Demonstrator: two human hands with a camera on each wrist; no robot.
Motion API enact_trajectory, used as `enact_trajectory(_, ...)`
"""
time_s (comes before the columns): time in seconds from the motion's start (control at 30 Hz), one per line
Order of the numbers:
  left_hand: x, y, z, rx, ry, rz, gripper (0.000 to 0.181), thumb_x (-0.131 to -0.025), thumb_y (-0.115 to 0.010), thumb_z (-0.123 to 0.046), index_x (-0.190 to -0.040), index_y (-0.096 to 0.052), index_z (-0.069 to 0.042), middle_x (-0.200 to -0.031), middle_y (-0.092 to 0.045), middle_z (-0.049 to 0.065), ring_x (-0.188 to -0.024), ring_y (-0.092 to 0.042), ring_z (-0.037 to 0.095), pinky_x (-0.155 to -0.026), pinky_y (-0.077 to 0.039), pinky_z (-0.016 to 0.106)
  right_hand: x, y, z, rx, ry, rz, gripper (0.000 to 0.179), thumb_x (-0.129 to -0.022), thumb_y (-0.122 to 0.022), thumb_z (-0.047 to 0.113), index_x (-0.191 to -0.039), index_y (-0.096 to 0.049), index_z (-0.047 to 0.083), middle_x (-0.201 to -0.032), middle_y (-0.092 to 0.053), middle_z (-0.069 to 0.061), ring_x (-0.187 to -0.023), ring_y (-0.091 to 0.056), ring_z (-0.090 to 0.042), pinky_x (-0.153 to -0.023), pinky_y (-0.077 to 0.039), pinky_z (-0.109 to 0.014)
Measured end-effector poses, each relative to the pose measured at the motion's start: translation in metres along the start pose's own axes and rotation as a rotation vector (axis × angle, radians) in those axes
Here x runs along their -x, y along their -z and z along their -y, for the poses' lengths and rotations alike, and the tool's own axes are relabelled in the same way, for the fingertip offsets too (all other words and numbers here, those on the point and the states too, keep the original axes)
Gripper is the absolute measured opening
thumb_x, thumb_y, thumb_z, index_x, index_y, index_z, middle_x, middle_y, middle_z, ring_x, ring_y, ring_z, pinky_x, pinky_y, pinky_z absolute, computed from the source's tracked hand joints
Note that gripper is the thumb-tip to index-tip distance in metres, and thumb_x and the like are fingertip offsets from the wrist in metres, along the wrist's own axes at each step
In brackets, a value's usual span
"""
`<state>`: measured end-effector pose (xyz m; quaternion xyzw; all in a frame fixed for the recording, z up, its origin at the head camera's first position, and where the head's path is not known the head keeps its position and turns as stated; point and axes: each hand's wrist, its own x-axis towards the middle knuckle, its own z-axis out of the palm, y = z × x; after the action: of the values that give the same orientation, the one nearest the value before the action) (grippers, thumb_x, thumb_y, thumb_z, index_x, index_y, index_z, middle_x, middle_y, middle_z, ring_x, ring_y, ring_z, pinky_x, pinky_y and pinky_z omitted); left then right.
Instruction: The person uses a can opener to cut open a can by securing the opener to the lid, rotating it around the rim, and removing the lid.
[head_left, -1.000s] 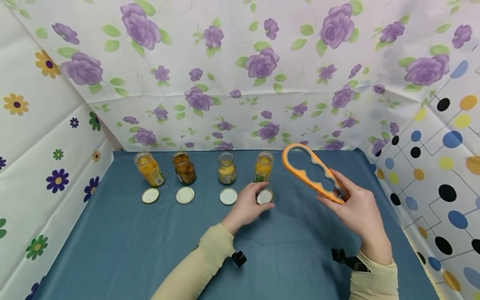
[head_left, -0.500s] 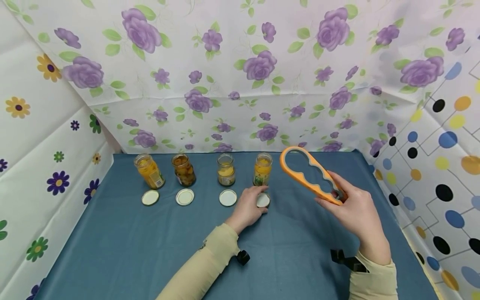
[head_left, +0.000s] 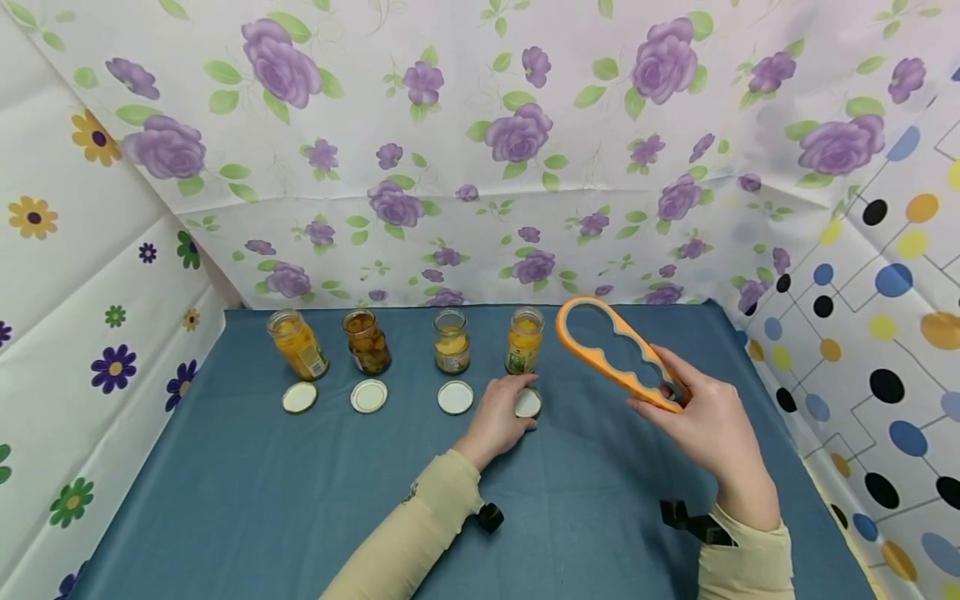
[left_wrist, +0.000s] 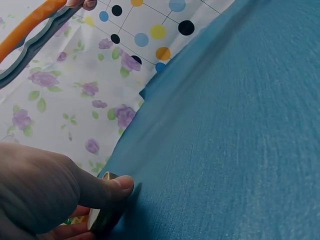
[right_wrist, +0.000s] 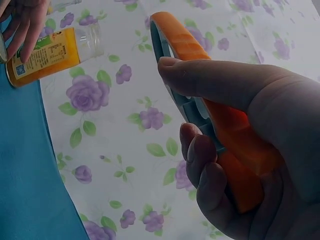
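Observation:
My left hand (head_left: 495,421) pinches a jar lid (head_left: 528,403) between thumb and fingers, its pale inner side facing up, low over the blue cloth. Just behind it stands an uncapped glass jar (head_left: 524,340) of yellow-orange preserves. My right hand (head_left: 708,421) grips the narrow end of an orange and grey jar opener (head_left: 592,357), raised above the cloth at the right. In the right wrist view, thumb and curled fingers wrap the opener's handles (right_wrist: 235,135). The left wrist view shows the lid (left_wrist: 102,212) on edge between thumb and fingers.
Further left are three more uncapped jars: one with pale yellow contents (head_left: 452,342), one brownish (head_left: 367,342), one orange and leaning (head_left: 298,344). In front of them lie three lids: one lid (head_left: 455,397), a second lid (head_left: 369,396) and a third lid (head_left: 300,397). Patterned sheets (head_left: 450,167) surround the table.
The left hand has lowered the lid, which was tilted, so it now lies flatter near the cloth. The right hand keeps the jar opener almost still.

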<state>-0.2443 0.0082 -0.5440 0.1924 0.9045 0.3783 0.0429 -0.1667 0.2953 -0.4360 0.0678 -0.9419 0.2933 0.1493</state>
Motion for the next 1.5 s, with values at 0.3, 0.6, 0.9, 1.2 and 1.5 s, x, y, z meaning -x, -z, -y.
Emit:
enact_trajectory(0.3,0.004,-0.003,0.000,-0.014,0.020,-0.002,0.075,-0.086,-0.091,-0.006,-0.154,-0.058,-0.015,-0.148,-0.059,0.009,-0.134,-0.054,0.032,-0.105,-0.052,0.045,-0.003,-0.005,0.001,-0.052,-0.028,0.045,0.081,-0.089,-0.089,0.044,-0.158,-0.055,0.022,-0.095,-0.074,-0.007,-0.079,-0.069,-0.023,-0.054,-0.050,-0.028)
enact_trajectory(0.6,0.025,0.023,0.009,0.125,-0.017,0.060,0.084,-0.086,-0.094,-0.020,-0.159,-0.052,-0.019,-0.155,-0.052,0.010,-0.142,-0.050,0.033,-0.114,-0.046,0.050,-0.004,-0.017,-0.017,-0.078,-0.233,0.203,0.094,-0.092,-0.077,0.065,-0.165,-0.044,0.017,-0.125,-0.071,-0.018,-0.091,-0.065,-0.027,-0.066,-0.051,-0.037)
enact_trajectory(0.9,0.072,0.079,0.015,0.283,-0.114,0.090,0.084,-0.089,-0.091,-0.016,-0.161,-0.048,-0.020,-0.155,-0.055,0.006,-0.141,-0.054,0.029,-0.108,-0.052,0.046,0.006,-0.046,-0.049,0.029,-0.390,0.340,0.092,-0.105,-0.066,0.049,-0.173,-0.017,0.009,-0.137,-0.060,-0.033,-0.082,-0.061,-0.029,-0.064,-0.046,-0.041)
enact_trajectory(1.2,0.105,0.104,0.043,0.294,-0.012,-0.030,0.080,-0.089,-0.090,-0.011,-0.159,-0.051,-0.013,-0.148,-0.059,0.014,-0.134,-0.058,0.032,-0.104,-0.054,0.051,0.015,-0.059,-0.057,0.060,-0.447,0.437,0.095,-0.104,-0.059,0.027,-0.172,0.005,0.007,-0.117,-0.065,-0.029,-0.078,-0.061,-0.031,-0.065,-0.048,-0.044)
enact_trajectory(1.5,0.121,0.110,0.053,0.297,0.067,-0.060,0.079,-0.090,-0.089,-0.010,-0.159,-0.051,-0.012,-0.150,-0.059,0.016,-0.136,-0.058,0.032,-0.104,-0.054,0.051,0.027,-0.061,-0.041,0.192,-0.427,0.448,0.095,-0.104,-0.065,0.039,-0.172,-0.008,0.005,-0.102,-0.062,-0.022,-0.072,-0.059,-0.028,-0.058,-0.047,-0.044)
